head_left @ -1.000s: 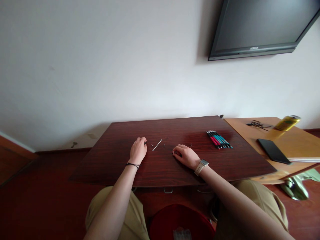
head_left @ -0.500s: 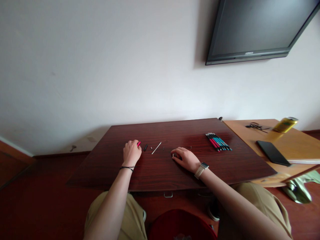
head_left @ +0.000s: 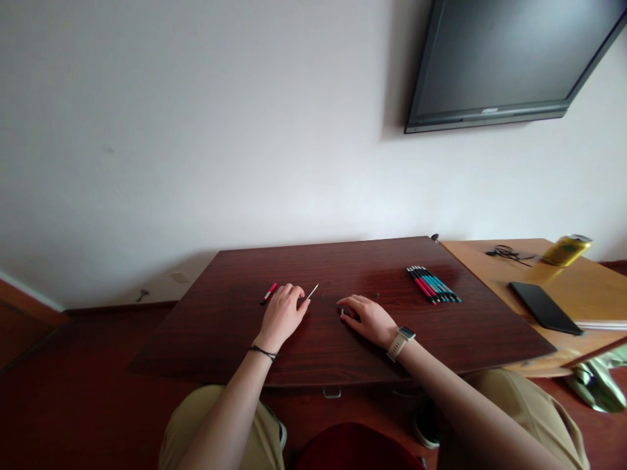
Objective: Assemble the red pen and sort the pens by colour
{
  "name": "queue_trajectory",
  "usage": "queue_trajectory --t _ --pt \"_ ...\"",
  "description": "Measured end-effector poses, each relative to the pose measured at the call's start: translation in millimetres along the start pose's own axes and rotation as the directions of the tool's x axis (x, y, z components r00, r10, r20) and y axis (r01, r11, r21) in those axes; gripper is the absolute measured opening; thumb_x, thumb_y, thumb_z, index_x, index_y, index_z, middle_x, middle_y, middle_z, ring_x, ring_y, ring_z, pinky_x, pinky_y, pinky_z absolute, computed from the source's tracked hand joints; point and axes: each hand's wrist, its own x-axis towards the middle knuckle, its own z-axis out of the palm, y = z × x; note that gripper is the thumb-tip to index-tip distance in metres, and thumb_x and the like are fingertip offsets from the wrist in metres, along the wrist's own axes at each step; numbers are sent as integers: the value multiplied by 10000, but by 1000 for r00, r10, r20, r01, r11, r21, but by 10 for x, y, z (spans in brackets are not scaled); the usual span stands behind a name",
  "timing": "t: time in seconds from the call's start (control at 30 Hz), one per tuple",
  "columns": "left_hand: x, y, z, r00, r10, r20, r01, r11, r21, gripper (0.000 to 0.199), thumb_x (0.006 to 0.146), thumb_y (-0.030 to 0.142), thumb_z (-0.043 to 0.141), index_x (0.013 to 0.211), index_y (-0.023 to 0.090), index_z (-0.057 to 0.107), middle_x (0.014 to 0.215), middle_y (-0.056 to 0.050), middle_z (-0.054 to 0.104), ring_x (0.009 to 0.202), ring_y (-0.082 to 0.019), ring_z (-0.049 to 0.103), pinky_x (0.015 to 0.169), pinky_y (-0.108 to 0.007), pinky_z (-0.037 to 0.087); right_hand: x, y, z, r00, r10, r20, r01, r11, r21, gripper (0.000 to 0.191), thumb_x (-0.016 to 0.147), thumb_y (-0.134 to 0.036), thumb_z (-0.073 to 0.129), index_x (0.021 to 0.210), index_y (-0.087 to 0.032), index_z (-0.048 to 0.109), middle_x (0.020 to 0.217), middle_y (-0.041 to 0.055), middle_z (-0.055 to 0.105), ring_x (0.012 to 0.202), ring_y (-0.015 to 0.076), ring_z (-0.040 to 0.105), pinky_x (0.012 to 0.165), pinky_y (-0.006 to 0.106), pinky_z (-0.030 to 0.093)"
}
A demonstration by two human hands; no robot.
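My left hand (head_left: 283, 313) is over the table, thumb and fingers apart. It covers the lower end of a thin white pen refill (head_left: 313, 292) that lies slanted on the wood. Just left of the fingers lies a pink pen barrel (head_left: 270, 291) with a white patch and a dark end. My right hand (head_left: 368, 318), with a watch on the wrist, rests on the table, thumb and forefinger curled around a small whitish piece (head_left: 341, 312). Tiny parts lie nearby: one dark bit (head_left: 322, 297) between the hands, another small bit (head_left: 377, 296) beyond the right hand.
A row of pink, black and blue pens (head_left: 434, 284) lies on the right of the dark table (head_left: 235, 362). On the adjoining lighter table are a black phone (head_left: 545, 307), a cable (head_left: 507, 253) and a yellow can (head_left: 567, 250). A red bin (head_left: 353, 450) stands below the front edge.
My left hand has let go of the pink barrel and moved right, now covering the spot where small black and pale parts lay. My right hand has stayed in place.
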Motion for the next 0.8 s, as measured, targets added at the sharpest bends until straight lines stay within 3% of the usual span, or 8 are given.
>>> queue_trajectory --t 0.23,0.53,0.67,0.8 --pt "-60 39 72 996 -21 90 20 1000 9 117 995 216 681 923 226 589 994 -49 644 949 -239 626 880 -363 493 4 -30 -11 1000 16 12 -16 1000 0 227 1040 -290 653 1252 -235 708 941 41 662 893 221 632 846 341 514" --pt "-55 53 95 991 -40 130 37 999 22 147 1022 128 566 914 226 585 976 -50 652 918 -231 645 807 -346 474 6 -65 -26 1000 21 14 -21 1000 7 220 1034 -280 654 1240 -234 715 945 42 664 887 220 631 833 336 516" --pt "-45 48 96 994 -41 101 42 999 -8 144 1022 142 576 908 228 600 959 -45 657 902 -228 644 797 -343 477 2 -71 -29 1000 22 11 -22 1000 2 217 1028 -279 658 1234 -239 714 936 39 659 880 219 632 809 328 513" --pt "-11 23 73 999 -34 -9 34 999 18 93 1027 174 585 973 225 642 1012 -69 673 997 -261 640 907 -385 504 6 -64 -24 1000 12 10 -12 1000 0 217 1031 -272 652 1238 -247 714 933 39 664 879 219 630 830 332 519"
